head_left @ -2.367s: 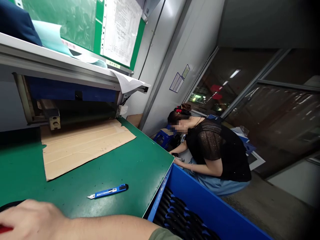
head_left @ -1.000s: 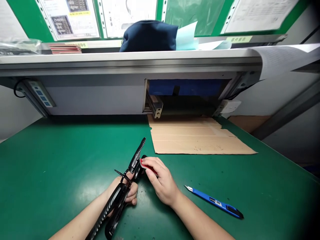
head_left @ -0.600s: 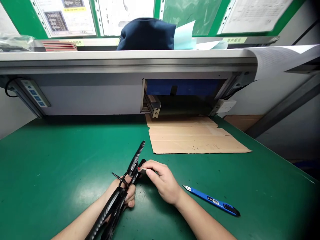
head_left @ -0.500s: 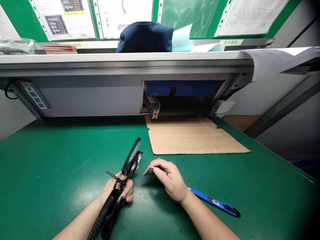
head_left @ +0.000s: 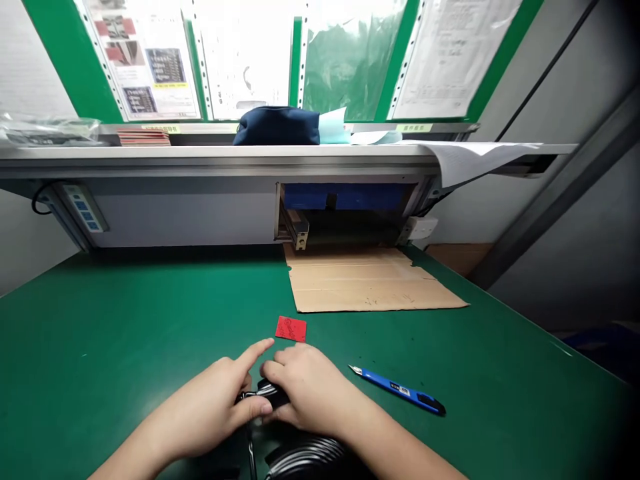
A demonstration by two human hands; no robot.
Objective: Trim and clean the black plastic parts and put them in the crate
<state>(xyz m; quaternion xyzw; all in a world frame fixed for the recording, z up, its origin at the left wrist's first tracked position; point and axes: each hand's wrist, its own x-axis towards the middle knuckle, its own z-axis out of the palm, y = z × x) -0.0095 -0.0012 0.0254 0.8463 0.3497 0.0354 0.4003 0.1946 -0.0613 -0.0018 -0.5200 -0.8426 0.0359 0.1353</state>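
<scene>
My left hand [head_left: 215, 400] is closed on a black cable part, its thumb pressing on top and its index finger stretched out. My right hand [head_left: 313, 390] wraps round the other side of the same black cable part [head_left: 274, 392]. Just below the hands lies a black coiled cable [head_left: 305, 459], partly hidden by my right forearm and cut off by the lower picture edge. Beyond my fingertips a small red piece [head_left: 291, 329] with dark handwriting rests flat on the green table. A blue craft knife [head_left: 400, 390], its blade out, lies right of my right hand.
A cardboard sheet [head_left: 370, 290] covers the back of the green table [head_left: 150, 320]. Behind it is an opening with a metal rail [head_left: 299, 233]. A power strip [head_left: 86, 208] is at the left. On the shelf [head_left: 200, 153] above sit a dark blue pouch [head_left: 277, 127] and papers.
The flat piece my right hand held has been let go; a red piece now lies on the table. The black cable bundle is lower, and both hands have come together on it.
</scene>
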